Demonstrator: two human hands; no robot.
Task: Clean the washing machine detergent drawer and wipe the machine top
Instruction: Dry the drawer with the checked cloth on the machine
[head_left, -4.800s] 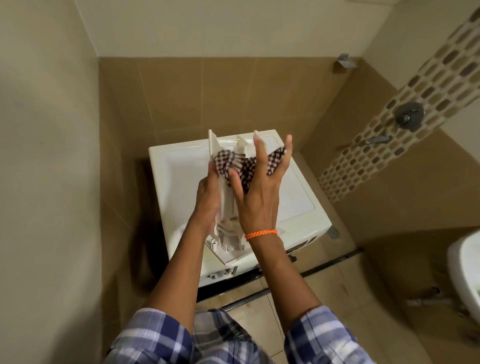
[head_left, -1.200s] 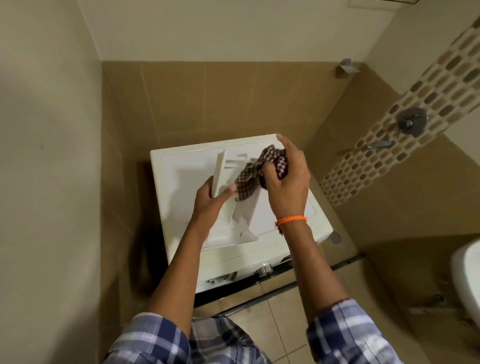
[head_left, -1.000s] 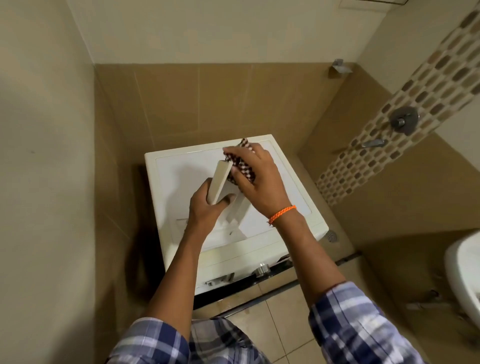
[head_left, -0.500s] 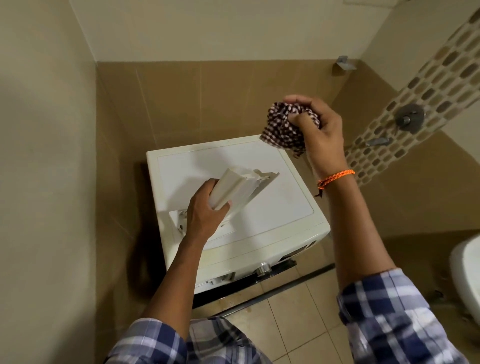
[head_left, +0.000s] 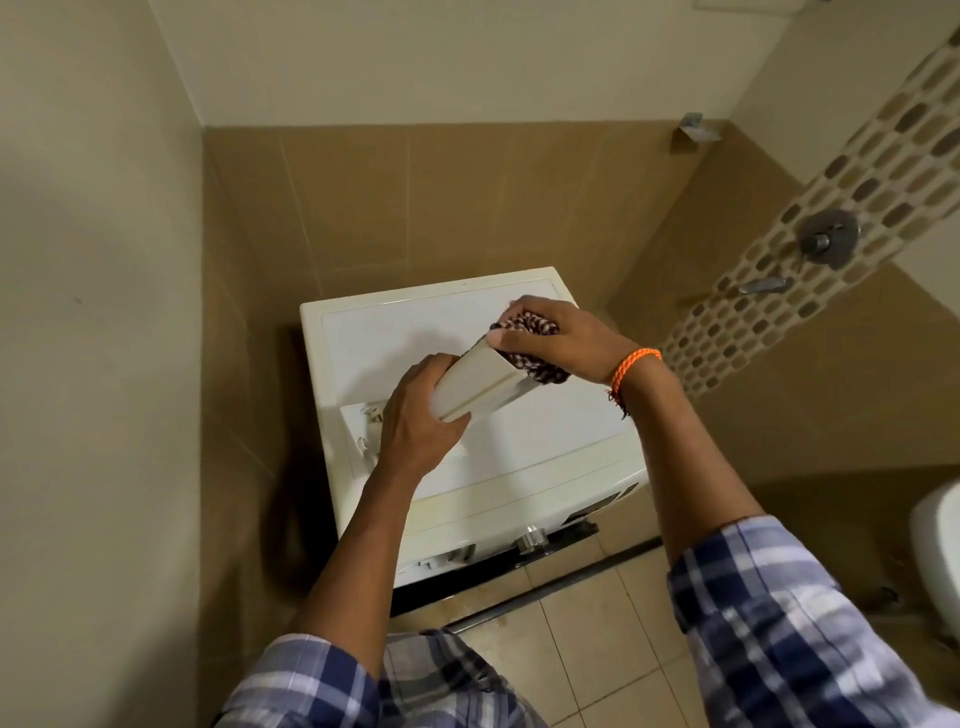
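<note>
left hand (head_left: 415, 423) grip tight on drawer (head_left: 480, 384), held up over washing machine (head_left: 519, 452) | right hand (head_left: 558, 335) squeezes cloth (head_left: 530, 345) against drawer | risk: hard push, drawer slips, drops

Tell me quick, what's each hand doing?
Left hand: closed on the white plastic detergent drawer.
Right hand: closed on the bunched dark checked cloth, pressed against the drawer.
</note>
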